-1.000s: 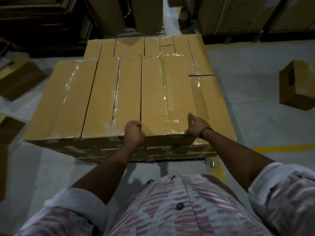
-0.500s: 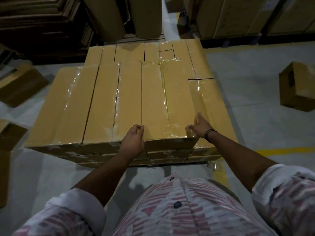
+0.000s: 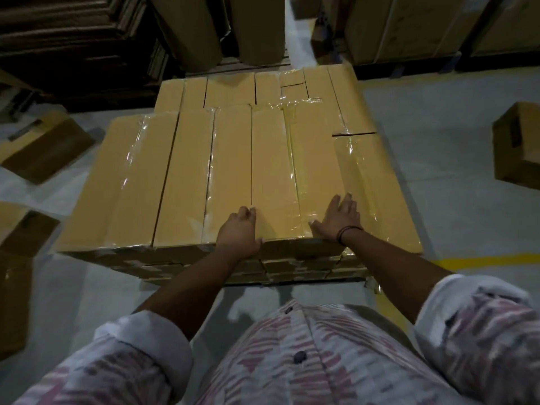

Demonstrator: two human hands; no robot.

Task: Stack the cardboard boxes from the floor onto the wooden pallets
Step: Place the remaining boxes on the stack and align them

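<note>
Alignment: left hand curls round the near corner of the long tan cardboard box; right hand presses flat-fingered beside that grip. Likely next: release, fetch another.

Stack: the top layer is long narrow tan boxes laid flat side by side, long axis running away from the camera, several bound in shiny clear film. The center-right box sits flush in the row. The left hand curls its fingers into the seam at the box's left edge, and the right hand lies flat along its right edge, both near the front end. The back row has the same orientation and looks lower. More layers show under the front edge. I can't make out a pallet beneath. Also on the floor: a tilted left box, a near-left box, and a right box with a hand-hole cutout, all well apart from the stack.
</note>
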